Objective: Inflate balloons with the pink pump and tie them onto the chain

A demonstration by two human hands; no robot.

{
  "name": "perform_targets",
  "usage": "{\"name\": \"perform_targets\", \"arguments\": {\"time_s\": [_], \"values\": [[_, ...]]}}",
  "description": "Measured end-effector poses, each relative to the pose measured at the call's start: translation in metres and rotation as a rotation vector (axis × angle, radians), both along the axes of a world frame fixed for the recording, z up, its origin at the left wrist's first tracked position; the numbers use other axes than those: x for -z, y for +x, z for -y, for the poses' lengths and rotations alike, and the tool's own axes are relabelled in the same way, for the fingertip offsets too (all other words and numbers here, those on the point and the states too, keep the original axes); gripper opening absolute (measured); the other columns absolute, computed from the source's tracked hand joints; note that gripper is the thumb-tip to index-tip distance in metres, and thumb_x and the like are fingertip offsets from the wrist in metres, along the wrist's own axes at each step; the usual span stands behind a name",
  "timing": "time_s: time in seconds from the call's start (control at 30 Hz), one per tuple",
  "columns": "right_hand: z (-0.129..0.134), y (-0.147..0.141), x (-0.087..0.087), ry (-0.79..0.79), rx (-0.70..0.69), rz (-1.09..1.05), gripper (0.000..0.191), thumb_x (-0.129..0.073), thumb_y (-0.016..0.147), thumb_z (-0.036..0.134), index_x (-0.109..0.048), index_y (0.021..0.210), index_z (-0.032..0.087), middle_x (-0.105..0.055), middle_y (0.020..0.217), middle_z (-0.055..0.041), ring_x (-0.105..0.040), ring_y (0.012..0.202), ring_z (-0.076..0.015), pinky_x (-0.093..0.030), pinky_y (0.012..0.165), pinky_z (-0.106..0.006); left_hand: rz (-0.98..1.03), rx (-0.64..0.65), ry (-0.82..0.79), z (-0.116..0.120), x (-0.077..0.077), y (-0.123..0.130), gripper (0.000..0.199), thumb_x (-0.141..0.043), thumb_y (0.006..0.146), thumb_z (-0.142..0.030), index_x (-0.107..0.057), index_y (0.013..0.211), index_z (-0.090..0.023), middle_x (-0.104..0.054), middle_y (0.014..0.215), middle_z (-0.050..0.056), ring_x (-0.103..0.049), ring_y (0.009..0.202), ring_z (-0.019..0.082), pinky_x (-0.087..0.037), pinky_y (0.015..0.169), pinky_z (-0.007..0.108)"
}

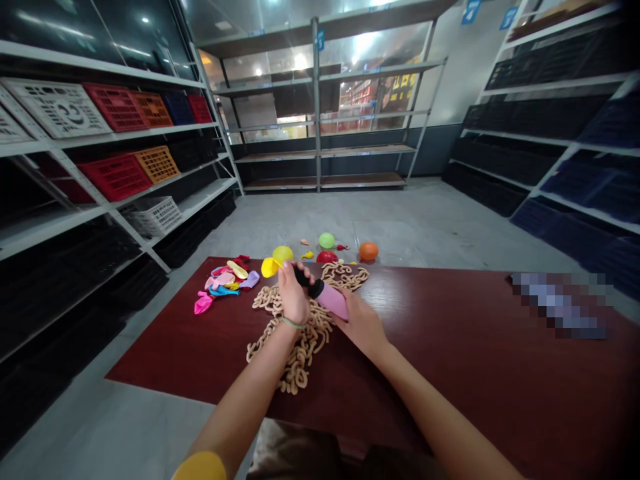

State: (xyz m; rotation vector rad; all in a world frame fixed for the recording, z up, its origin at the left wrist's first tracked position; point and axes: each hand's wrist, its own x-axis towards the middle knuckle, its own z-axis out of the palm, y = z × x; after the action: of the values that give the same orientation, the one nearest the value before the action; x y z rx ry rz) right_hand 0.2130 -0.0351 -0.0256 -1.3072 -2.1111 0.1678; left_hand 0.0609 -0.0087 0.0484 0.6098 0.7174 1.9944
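Pink pump (333,301) is clasped in right hand (364,325) near the surface (450,320)'s far edge; left hand (294,293) pinches yellow balloon (269,267), probably against slipping.

Smooth plastic pump (334,301) at centre; glossy tabletop (450,327) below; rubbery balloons (219,280) left of centre; upper-left crates (116,108), probably matt plastic.

High at the right, a blue sign (471,12) appears to bear a white 4. The white marks on the smaller sign (509,18) beside it, and on the blue tag (321,40) on the rear rack's post (317,107), are too blurred to read, as are the tiny labels (363,154) along its shelves and the yellow marks (404,87) beyond.
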Motion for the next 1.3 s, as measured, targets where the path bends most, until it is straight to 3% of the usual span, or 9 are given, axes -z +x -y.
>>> {"name": "perform_targets", "arguments": {"time_s": [0.13,0.23,0.4,0.6,0.77,0.97,1.13,1.2,1.3], "values": [[-0.002,0.005,0.007,0.0,0.046,-0.075,0.047,-0.059,0.087,0.036,-0.047,0.13,0.021,-0.065,0.114,-0.0102,-0.065,0.1,-0.0265,-0.05,0.082,-0.037,-0.055,0.107,0.066,0.001,-0.004,0.014,0.03,-0.063,0.085,-0.048,-0.057,0.086,-0.019,-0.056,0.079,0.0,-0.051,0.061,0.008,-0.044,0.054,0.02],[-0.003,0.007,0.01,-0.006,0.057,-0.109,0.046,-0.059,0.086,0.038,-0.048,0.128,0.021,-0.065,0.114,-0.0092,-0.064,0.101,-0.0266,-0.05,0.082,-0.037,-0.084,0.16,0.065,0.002,-0.007,0.018,0.033,-0.064,0.084,-0.048,-0.061,0.101,-0.02,-0.06,0.085,0.002,-0.054,0.065,0.009,-0.046,0.058,0.022],[-0.002,0.007,0.008,-0.007,0.031,-0.183,0.049,-0.061,0.085,0.036,-0.048,0.131,0.022,-0.065,0.118,-0.0084,-0.064,0.104,-0.0256,-0.051,0.085,-0.037,-0.07,0.149,0.063,0.0,-0.014,0.021,0.048,-0.05,0.087,-0.063,-0.054,0.116,-0.024,-0.054,0.069,-0.003,-0.053,0.056,0.01,-0.047,0.055,0.024],[0.001,0.009,0.007,0.008,0.053,-0.169,0.055,-0.064,0.083,0.036,-0.046,0.135,0.027,-0.066,0.12,-0.006,-0.066,0.101,-0.0243,-0.051,0.08,-0.034,-0.164,-0.02,0.089,0.003,-0.012,0.032,0.037,-0.052,0.089,-0.058,-0.05,0.109,-0.026,-0.049,0.065,-0.006,-0.046,0.047,0.008,-0.045,0.048,0.022],[0.002,0.01,0.007,0.043,0.037,-0.179,0.049,-0.064,0.083,0.036,-0.05,0.127,0.024,-0.067,0.116,-0.0071,-0.066,0.1,-0.0235,-0.05,0.081,-0.033,-0.217,-0.029,0.081,0.01,-0.012,0.034,0.033,-0.056,0.087,-0.055,-0.047,0.086,-0.023,-0.047,0.064,-0.005,-0.046,0.048,0.007,-0.042,0.046,0.021],[0.005,0.008,0.009,0.028,0.072,-0.081,0.052,-0.067,0.08,0.052,-0.055,0.121,0.023,-0.071,0.103,-0.0064,-0.069,0.086,-0.0242,-0.048,0.069,-0.03,-0.153,-0.09,0.003,-0.012,-0.052,-0.006,0.036,-0.055,0.089,-0.053,-0.042,0.078,-0.022,-0.04,0.058,-0.007,-0.037,0.041,0.005,-0.028,0.037,0.018],[0.004,0.005,0.011,0.022,0.075,-0.094,0.052,-0.065,0.082,0.051,-0.053,0.125,0.024,-0.071,0.106,-0.0069,-0.069,0.087,-0.0234,-0.047,0.07,-0.03,-0.121,-0.133,-0.004,-0.04,-0.081,-0.042,0.037,-0.056,0.088,-0.052,-0.039,0.076,-0.021,-0.036,0.057,-0.008,-0.033,0.039,0.004,-0.021,0.036,0.017],[0.003,0.005,0.011,0.018,0.099,-0.108,0.05,-0.064,0.083,0.046,-0.053,0.126,0.024,-0.071,0.106,-0.0062,-0.069,0.087,-0.0232,-0.047,0.069,-0.03,-0.14,-0.115,0.018,-0.043,-0.079,-0.036,0.036,-0.057,0.087,-0.051,-0.04,0.077,-0.021,-0.036,0.057,-0.008,-0.033,0.039,0.004,-0.022,0.035,0.017],[0.001,0.007,0.009,0.011,0.142,-0.147,0.044,-0.064,0.082,0.039,-0.054,0.122,0.024,-0.072,0.103,-0.0049,-0.069,0.086,-0.023,-0.047,0.067,-0.029,-0.225,0.031,0.007,-0.039,-0.059,-0.007,0.035,-0.059,0.086,-0.05,-0.041,0.079,-0.021,-0.039,0.057,-0.008,-0.036,0.04,0.004,-0.028,0.037,0.017]]}}
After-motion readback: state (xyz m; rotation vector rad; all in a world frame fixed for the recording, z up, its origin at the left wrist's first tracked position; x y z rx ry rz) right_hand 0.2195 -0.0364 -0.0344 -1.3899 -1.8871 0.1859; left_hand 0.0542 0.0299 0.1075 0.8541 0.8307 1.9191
